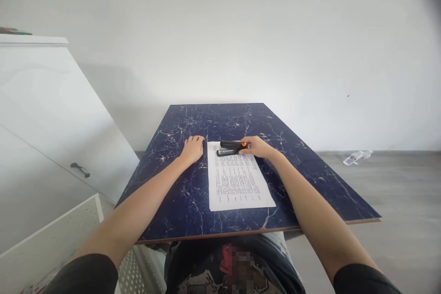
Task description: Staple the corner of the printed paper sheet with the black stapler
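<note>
A black stapler (231, 148) with an orange detail near its back end is held level above the top part of a printed sheet of paper (237, 183). My right hand (257, 146) grips the stapler's rear end from the right, and its jaws show a gap at the left. The sheet lies on the dark blue marble-patterned table (182, 193), its lines of print turned sideways to me; whether several sheets are stacked I cannot tell. Left of the paper, my left hand (193, 149) rests on the tabletop with fingers slightly bent and holds nothing visible.
At the left stands a white cabinet (51, 101) with a dark handle (80, 169). A pale panel with a white edge (69, 229) is below it. A white wall (220, 32) rises behind the table. On the floor to the right lies a crumpled clear plastic item (357, 157).
</note>
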### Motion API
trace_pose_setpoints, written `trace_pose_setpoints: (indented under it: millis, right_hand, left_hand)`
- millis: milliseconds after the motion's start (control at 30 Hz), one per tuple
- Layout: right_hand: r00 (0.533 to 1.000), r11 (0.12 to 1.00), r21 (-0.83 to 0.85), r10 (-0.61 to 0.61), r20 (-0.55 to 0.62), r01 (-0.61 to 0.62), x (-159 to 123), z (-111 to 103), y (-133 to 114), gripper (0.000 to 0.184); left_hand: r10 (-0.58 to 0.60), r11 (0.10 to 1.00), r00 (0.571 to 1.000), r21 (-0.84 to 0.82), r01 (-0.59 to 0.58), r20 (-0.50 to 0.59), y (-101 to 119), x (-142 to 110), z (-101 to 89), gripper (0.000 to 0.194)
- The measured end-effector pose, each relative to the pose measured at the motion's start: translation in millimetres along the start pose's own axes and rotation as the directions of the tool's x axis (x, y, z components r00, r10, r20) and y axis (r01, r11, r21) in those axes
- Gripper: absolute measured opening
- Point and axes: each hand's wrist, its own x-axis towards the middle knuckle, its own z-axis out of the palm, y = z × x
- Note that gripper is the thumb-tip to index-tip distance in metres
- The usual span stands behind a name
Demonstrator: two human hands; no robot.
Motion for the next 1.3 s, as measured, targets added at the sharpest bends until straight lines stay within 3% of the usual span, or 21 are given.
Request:
trace_pose_setpoints:
  millis: [100,233,500,767,867,933,967,1033,1067,1100,1133,1167,1233,1300]
  right_hand:
    - [0.999,0.999,-0.041,0.019,0.030,-0.018,-5,-13,3,0.040]
    - [0.990,0.986,-0.099,0.135,0.035,-0.131,-18,-38,16,0.039]
    - [0.932,0.918,-0.197,0.359,0.042,-0.345,-66,-91,58,0.047]
    - [0.870,0.855,-0.181,0.493,-0.008,-0.486,-96,-108,86,0.052]
    - [0.912,0.897,-0.164,0.406,-0.056,-0.410,-97,-109,75,0.073]
    - [0.930,0.937,-0.141,0.283,-0.234,-0.320,-93,-108,59,0.083]
    - [0.909,0.951,-0.134,0.214,-0.359,-0.277,-88,-106,48,0.079]
    - [0.810,0.972,-0.129,0.087,-0.579,-0.196,-73,-97,24,0.056]
    - [0.772,0.979,-0.134,0.035,-0.635,-0.155,-64,-89,11,0.044]
    - [0.767,0.984,-0.143,-0.011,-0.641,-0.106,-54,-80,-2,0.039]
    - [0.798,0.987,-0.154,-0.051,-0.601,-0.053,-44,-68,-14,0.040]
    - [0.858,0.985,-0.172,-0.092,-0.506,0.004,-33,-54,-25,0.043]
    - [0.957,0.968,-0.201,-0.192,-0.216,0.149,-14,-23,-44,0.046]
    - [0.957,0.942,-0.169,-0.286,0.047,0.289,1,8,-55,0.047]
  left_hand:
    - [-0.001,1.000,1.000,-0.002,0.001,-0.007,0,0,0.6,0.040]
    - [0.013,1.000,1.000,0.009,-0.013,-0.005,0,-1,0.7,0.041]
    - [0.009,1.000,1.000,0.023,-0.009,0.005,-2,0,2.8,0.040]
    - [0.010,1.000,1.000,0.010,-0.010,0.001,-1,-1,1.8,0.039]
    - [0.013,1.000,1.000,0.009,-0.013,0.002,0,-1,0.9,0.039]
    - [0.016,1.000,1.000,0.017,-0.016,0.005,0,-1,0.6,0.040]
    - [0.015,1.000,1.000,0.021,-0.015,0.004,0,-1,0.6,0.040]
    - [0.011,1.000,1.000,0.025,-0.011,0.008,0,0,0.8,0.039]
    - [0.008,1.000,1.000,0.027,-0.008,0.010,0,0,1.0,0.039]
    - [0.006,1.000,1.000,0.029,-0.006,0.012,0,0,1.3,0.039]
    - [0.004,0.999,1.000,0.032,-0.005,0.013,0,0,1.5,0.039]
    - [0.004,0.999,1.000,0.035,-0.005,0.014,0,0,1.6,0.040]
    - [0.002,0.999,1.000,0.037,-0.003,0.014,0,0,1.6,0.040]
    - [0.001,0.999,1.000,0.040,-0.002,0.016,0,0,1.1,0.041]
